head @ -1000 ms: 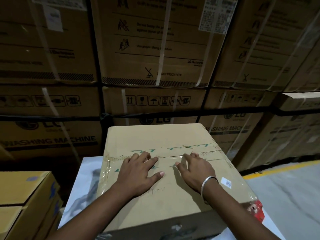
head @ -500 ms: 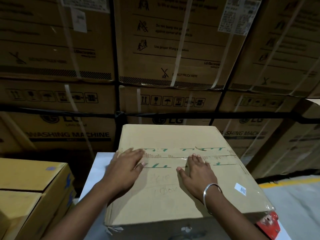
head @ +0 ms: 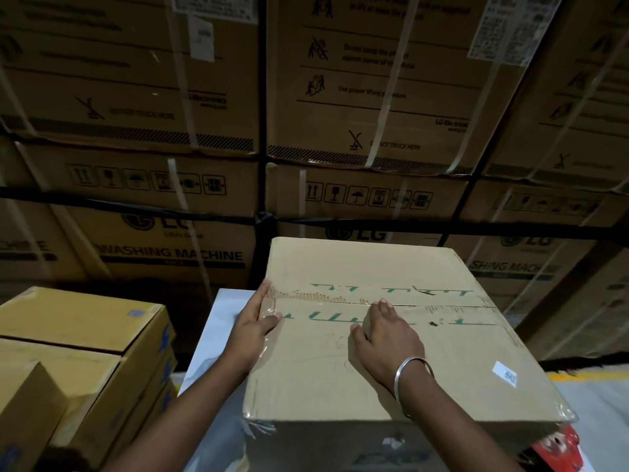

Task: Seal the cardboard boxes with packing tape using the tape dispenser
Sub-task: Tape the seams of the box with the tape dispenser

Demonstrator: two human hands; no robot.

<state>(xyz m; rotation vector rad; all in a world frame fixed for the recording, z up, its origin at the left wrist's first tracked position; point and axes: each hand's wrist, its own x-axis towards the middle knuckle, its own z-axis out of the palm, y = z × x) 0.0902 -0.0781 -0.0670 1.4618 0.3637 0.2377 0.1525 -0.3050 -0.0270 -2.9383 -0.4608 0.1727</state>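
Note:
A brown cardboard box (head: 391, 379) stands on a white table, its top flaps closed. A strip of clear packing tape (head: 425, 306) with green marks runs across the top seam. My left hand (head: 253, 323) lies flat over the box's left edge, pressing the tape end where it folds down the side. My right hand (head: 386, 335), with a metal bangle on the wrist, rests flat on the top, fingertips on the tape near the middle. A red tape dispenser (head: 558, 449) shows partly behind the box's near right corner.
The white table (head: 218, 321) shows left of the box. Yellow cardboard boxes (head: 78, 338) are stacked at the left. A wall of large strapped washing machine cartons (head: 367, 114) fills the background. At the right is grey floor with a yellow line (head: 592, 374).
My left hand has slid left along the tape from the middle of the top to the box's left edge. My right hand has stayed near the middle. The view has shifted left.

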